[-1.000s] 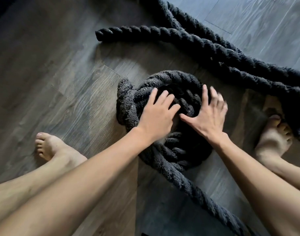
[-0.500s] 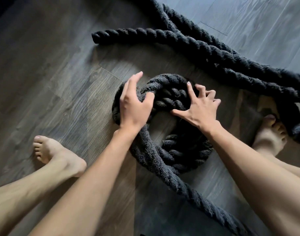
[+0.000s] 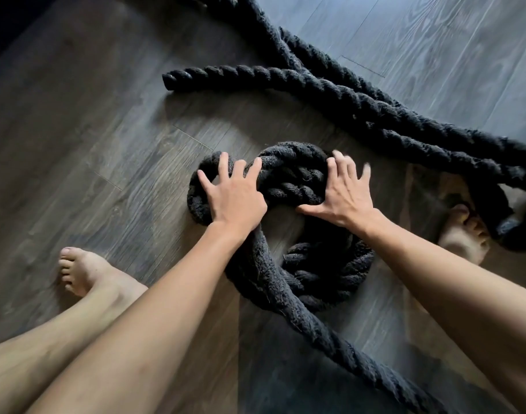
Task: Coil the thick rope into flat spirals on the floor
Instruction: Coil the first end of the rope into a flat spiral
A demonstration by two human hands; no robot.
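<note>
Head camera looks down on the thick black twisted rope [image 3: 288, 174], which lies on the dark grey wooden plank floor [image 3: 106, 144] in front of the person. Part of it is wound into a small round coil [image 3: 330, 276], but the coil looks bumpy, with turns riding on top of each other and a bare gap in the middle. The left hand [image 3: 233, 198] lies on the far left bend, fingers spread wide and draped over the rope, pressing, not pinching. The right hand [image 3: 344, 195] is spread flat on the far right side, thumb out, a bit blurry, holding nothing. I think this is the pressing and tidying step, early in the job. Next, the piled turns need pushing down and snug side by side, then more rope fed round the outside. A long loose stretch ends in a cut end [image 3: 172, 80] farther off. A bare left foot [image 3: 85, 273] and a bare right foot [image 3: 465, 237] stand to either side.
</note>
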